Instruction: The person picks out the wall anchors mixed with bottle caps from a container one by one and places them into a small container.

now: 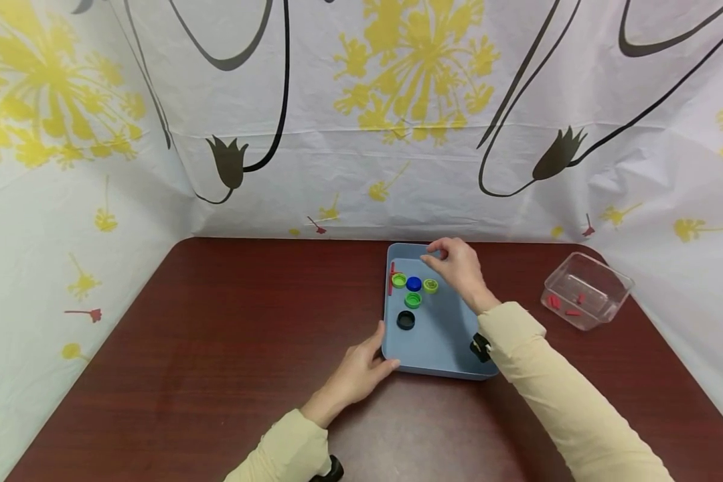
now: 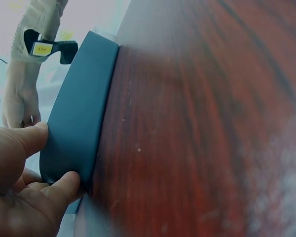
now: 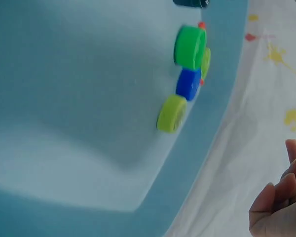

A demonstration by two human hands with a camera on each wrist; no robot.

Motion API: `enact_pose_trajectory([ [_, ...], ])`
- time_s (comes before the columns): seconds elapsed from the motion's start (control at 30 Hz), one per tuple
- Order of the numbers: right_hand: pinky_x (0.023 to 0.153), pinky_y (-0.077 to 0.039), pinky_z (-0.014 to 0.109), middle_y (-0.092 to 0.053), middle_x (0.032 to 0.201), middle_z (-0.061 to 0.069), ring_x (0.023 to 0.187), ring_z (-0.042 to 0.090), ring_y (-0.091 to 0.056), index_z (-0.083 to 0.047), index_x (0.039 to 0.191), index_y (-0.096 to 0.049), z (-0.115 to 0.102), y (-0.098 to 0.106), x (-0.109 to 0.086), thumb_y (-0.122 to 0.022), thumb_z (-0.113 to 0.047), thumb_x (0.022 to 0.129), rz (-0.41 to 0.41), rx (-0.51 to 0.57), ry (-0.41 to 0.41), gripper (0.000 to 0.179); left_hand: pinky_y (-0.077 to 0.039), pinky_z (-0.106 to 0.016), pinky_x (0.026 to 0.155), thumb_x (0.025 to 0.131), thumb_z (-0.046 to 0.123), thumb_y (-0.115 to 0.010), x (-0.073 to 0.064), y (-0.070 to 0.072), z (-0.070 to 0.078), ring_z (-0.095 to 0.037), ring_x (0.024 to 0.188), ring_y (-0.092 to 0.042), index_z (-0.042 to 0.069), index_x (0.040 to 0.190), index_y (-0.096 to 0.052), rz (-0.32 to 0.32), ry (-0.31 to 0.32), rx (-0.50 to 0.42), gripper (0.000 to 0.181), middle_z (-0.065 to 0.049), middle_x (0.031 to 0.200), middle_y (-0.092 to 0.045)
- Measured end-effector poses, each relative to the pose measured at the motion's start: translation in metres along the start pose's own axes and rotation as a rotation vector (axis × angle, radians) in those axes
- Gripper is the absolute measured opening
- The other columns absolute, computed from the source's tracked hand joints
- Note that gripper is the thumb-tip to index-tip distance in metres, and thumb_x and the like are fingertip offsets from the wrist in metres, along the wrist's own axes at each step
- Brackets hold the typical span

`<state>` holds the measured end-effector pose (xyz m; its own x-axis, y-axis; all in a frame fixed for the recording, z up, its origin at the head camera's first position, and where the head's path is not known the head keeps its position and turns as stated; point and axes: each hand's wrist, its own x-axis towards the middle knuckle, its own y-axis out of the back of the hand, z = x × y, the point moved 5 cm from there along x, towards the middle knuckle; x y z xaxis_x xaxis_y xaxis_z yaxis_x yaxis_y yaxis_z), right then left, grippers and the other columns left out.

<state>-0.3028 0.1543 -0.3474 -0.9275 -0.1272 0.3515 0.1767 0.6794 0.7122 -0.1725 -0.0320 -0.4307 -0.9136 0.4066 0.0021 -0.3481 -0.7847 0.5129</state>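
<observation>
My left hand (image 1: 354, 372) grips the near left corner of a blue tray (image 1: 446, 351), its thumb along the front wall and the fingers by the left side. In the left wrist view, fingertips touch the tray's outer wall (image 2: 79, 103). Over the far part of the tray hovers my right hand (image 1: 458, 266), fingers loosely bent, a gap between thumb and forefinger, nothing visible in it. Inside the tray are a lime cap (image 1: 399, 280), a blue cap (image 1: 414, 284), a yellow-green cap (image 1: 430, 286), a green cap (image 1: 413, 300) and a black cap (image 1: 406, 320). Thin red pieces (image 1: 390, 284) lie along its left wall.
Right of the tray, a clear plastic box (image 1: 605, 284) holds several small red pieces (image 1: 553, 301). Both stand on a dark red-brown table (image 1: 229, 321). A white patterned sheet (image 1: 337, 100) hangs behind the table and at its sides.
</observation>
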Motion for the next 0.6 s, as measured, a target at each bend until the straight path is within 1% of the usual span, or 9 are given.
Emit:
enact_pose_trajectory([
  [0.1, 0.059, -0.036, 0.031, -0.054, 0.082, 0.013, 0.069, 0.023, -0.046, 0.0, 0.099, -0.068, -0.004, -0.013, 0.002, -0.069, -0.015, 0.086, -0.071, 0.001, 0.013, 0.019, -0.048, -0.034, 0.096, 0.096, 0.026, -0.056, 0.0, 0.0, -0.001, -0.025, 0.122, -0.052, 0.002, 0.15, -0.016, -0.003, -0.003, -0.006, 0.072, -0.015, 0.153, -0.023],
  [0.23, 0.057, -0.036, 0.03, -0.054, 0.08, 0.012, 0.067, 0.021, -0.046, 0.001, 0.098, -0.069, -0.005, -0.03, 0.002, -0.069, -0.014, 0.086, -0.157, -0.032, 0.033, 0.019, -0.048, -0.035, 0.097, 0.096, 0.026, -0.056, -0.001, -0.001, -0.001, -0.027, 0.122, -0.052, 0.002, 0.15, -0.015, -0.015, -0.004, -0.015, 0.072, -0.016, 0.153, -0.022],
  [0.3, 0.056, -0.036, 0.029, -0.054, 0.079, 0.01, 0.067, 0.019, -0.046, 0.0, 0.098, -0.069, -0.005, -0.038, 0.001, -0.069, -0.014, 0.086, -0.199, -0.048, 0.04, 0.018, -0.048, -0.035, 0.097, 0.096, 0.026, -0.055, -0.001, -0.001, -0.002, -0.027, 0.122, -0.052, 0.002, 0.15, -0.014, -0.021, 0.001, -0.018, 0.072, -0.015, 0.154, -0.022],
  [0.43, 0.052, -0.034, 0.027, -0.055, 0.074, 0.008, 0.061, 0.017, -0.044, 0.0, 0.097, -0.07, -0.002, -0.053, -0.001, -0.07, -0.012, 0.085, -0.284, -0.056, 0.047, 0.017, -0.048, -0.036, 0.097, 0.096, 0.028, -0.055, 0.0, 0.0, -0.002, -0.027, 0.12, -0.054, 0.004, 0.151, -0.014, -0.022, 0.012, -0.019, 0.072, -0.015, 0.154, -0.022],
  [0.53, 0.05, -0.034, 0.025, -0.058, 0.073, 0.007, 0.058, 0.014, -0.045, 0.0, 0.097, -0.069, 0.0, -0.063, -0.003, -0.071, -0.011, 0.084, -0.326, -0.055, 0.063, 0.017, -0.048, -0.035, 0.096, 0.096, 0.028, -0.055, 0.0, 0.0, -0.002, -0.027, 0.119, -0.055, 0.004, 0.15, -0.015, -0.016, 0.013, -0.021, 0.072, -0.015, 0.154, -0.022],
  [0.6, 0.05, -0.037, 0.025, -0.061, 0.075, 0.008, 0.059, 0.014, -0.047, 0.001, 0.098, -0.069, 0.0, -0.068, -0.005, -0.071, -0.009, 0.084, -0.337, -0.05, 0.079, 0.017, -0.049, -0.035, 0.096, 0.096, 0.028, -0.056, 0.0, 0.0, -0.003, -0.026, 0.119, -0.055, 0.004, 0.15, -0.015, -0.011, 0.01, -0.022, 0.072, -0.015, 0.153, -0.022],
])
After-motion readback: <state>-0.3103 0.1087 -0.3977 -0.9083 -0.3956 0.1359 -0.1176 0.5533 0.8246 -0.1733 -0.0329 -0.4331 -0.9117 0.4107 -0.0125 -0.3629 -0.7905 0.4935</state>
